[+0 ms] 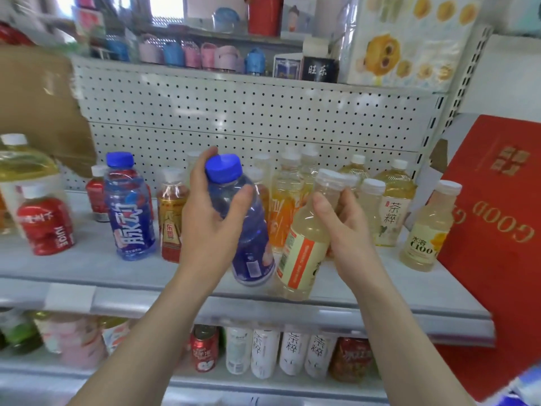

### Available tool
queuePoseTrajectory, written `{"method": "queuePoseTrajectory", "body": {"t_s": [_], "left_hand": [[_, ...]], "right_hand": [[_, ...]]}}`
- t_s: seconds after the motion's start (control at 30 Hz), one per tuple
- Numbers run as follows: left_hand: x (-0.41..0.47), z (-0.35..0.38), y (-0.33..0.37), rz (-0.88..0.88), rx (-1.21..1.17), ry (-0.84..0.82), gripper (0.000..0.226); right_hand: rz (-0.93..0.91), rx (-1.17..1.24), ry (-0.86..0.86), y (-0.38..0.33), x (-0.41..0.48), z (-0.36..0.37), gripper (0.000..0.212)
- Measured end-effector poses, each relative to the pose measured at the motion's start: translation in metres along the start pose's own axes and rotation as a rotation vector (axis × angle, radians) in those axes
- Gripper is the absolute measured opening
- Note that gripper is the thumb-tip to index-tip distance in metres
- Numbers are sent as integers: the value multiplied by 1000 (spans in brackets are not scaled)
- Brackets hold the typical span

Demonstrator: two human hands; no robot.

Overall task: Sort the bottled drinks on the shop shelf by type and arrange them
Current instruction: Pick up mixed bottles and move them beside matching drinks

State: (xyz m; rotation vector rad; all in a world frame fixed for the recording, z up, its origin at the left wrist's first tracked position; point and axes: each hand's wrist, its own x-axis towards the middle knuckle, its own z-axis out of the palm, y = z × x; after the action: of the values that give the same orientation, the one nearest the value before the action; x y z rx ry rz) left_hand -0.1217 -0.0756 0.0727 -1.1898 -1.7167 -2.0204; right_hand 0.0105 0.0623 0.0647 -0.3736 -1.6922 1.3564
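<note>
Blue bottle gripped by left hand, pale bottle by right hand (tilted), pegboard-backed grey shelf

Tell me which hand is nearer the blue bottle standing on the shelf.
Left. The left hand is just right of the standing blue bottle; the right hand is farther right.

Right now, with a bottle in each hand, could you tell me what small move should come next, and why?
Probably carry the blue-capped bottle in the left hand leftward and stand it by the matching blue bottle on the shelf. Both share cap and label colour, and bare shelf shows in front of it; the right hand holds a pale bottle.
</note>
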Motion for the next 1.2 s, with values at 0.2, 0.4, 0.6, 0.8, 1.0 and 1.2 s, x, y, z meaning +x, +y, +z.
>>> {"method": "queuePoseTrajectory", "body": {"t_s": [0.2,0.4,0.6,0.8,1.0,1.2], "left_hand": [[-7,-48,-20,-107,-32,32,61],[-10,-68,-30,-169,-142,5,54],[-9,-77,-36,-212,-189,-34,50],[-6,-80,-50,-318,-268,-63,40],[-9,-91,-59,-349,-264,-104,34],[-9,-103,-64,-364,-262,-97,43]], "right_hand": [[-30,-219,-81,9,18,34,35],[-46,-524,-57,23,30,55,44],[-24,-598,62,27,36,56,54],[-32,-639,36,24,42,59,65],[-17,-653,67,24,46,67,63],[-73,-642,64,29,44,89,61]]}}
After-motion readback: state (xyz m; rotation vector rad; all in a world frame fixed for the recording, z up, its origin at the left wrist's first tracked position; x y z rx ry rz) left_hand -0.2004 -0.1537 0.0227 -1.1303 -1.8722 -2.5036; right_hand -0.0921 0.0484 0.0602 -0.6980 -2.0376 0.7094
